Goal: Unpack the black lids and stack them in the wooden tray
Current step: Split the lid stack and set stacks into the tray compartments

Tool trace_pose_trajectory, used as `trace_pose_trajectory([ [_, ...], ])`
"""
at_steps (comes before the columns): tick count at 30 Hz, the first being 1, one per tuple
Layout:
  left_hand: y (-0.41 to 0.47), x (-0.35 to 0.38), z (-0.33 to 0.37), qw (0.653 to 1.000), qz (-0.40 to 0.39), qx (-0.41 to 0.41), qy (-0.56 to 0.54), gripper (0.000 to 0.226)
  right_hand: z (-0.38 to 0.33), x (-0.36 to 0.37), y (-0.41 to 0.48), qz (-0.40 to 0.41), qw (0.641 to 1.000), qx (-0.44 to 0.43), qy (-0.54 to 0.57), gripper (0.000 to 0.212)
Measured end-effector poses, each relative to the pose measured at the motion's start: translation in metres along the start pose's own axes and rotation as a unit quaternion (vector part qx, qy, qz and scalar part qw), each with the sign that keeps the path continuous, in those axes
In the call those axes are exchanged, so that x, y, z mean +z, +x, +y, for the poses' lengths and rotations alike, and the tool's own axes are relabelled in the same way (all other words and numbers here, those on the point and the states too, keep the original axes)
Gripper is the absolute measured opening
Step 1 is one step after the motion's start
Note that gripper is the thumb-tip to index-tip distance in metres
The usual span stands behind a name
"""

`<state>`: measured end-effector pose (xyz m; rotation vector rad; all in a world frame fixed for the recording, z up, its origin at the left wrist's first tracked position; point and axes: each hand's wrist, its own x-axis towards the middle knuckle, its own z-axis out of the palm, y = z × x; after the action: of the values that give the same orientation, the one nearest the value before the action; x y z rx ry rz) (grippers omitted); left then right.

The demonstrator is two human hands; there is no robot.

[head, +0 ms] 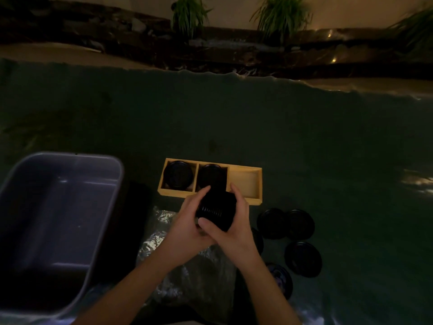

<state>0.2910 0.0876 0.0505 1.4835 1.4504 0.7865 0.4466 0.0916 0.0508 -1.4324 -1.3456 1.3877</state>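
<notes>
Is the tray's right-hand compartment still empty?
Empty: the right compartment of the wooden tray shows only bare wood; the other two hold black lids.

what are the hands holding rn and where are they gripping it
Both hands, left and right, hold a stack of black lids above the table, gripping it by its ribbed sides, with the right thumb across its near end.

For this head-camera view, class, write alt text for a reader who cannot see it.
Two bare hands, left hand and right hand, hold a stack of black lids just in front of a three-part wooden tray; its left and middle compartments hold lids, its right one is empty. Loose lids lie to the right, crumpled foil below, a grey tub at left.
</notes>
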Motion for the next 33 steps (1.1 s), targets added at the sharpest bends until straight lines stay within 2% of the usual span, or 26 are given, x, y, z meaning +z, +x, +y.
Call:
trace_pose_trajectory([
  [3, -0.006, 0.004, -0.003, 0.999, -0.038, 0.001, -0.028, 0.1, 0.006, -0.009, -0.003, 0.016, 1.0, -0.005, -0.001, 0.105],
  [7, -0.011, 0.01, 0.005, 0.999, -0.045, 0.02, -0.016, 0.08, 0.009, -0.022, -0.001, 0.053, 0.998, -0.007, -0.036, 0.116],
  [12, -0.007, 0.019, 0.019, 0.999, -0.038, 0.013, 0.017, 0.064, 0.017, -0.035, 0.016, 0.077, 0.993, 0.002, -0.087, 0.11],
  [15, -0.01, 0.022, 0.016, 0.995, -0.002, 0.009, 0.101, 0.058, 0.025, -0.045, 0.041, 0.096, 0.984, -0.013, -0.152, 0.107],
  [18, -0.019, 0.021, 0.01, 0.986, -0.004, 0.008, 0.165, 0.05, 0.035, -0.058, 0.079, 0.106, 0.952, -0.019, -0.286, 0.109],
  [23, -0.033, 0.02, 0.007, 0.985, 0.016, 0.02, 0.17, 0.031, 0.048, -0.063, 0.124, 0.038, 0.893, 0.009, -0.448, 0.112],
  [26, -0.034, 0.018, 0.003, 0.987, 0.034, 0.016, 0.158, 0.028, 0.061, -0.057, 0.133, -0.01, 0.863, 0.035, -0.504, 0.114],
  [30, -0.031, 0.02, 0.0, 0.986, 0.043, 0.013, 0.162, 0.027, 0.072, -0.05, 0.136, -0.031, 0.818, 0.031, -0.574, 0.111],
  [33, -0.029, 0.021, 0.001, 0.986, 0.039, 0.014, 0.163, 0.026, 0.076, -0.047, 0.137, -0.039, 0.807, 0.025, -0.589, 0.107],
])
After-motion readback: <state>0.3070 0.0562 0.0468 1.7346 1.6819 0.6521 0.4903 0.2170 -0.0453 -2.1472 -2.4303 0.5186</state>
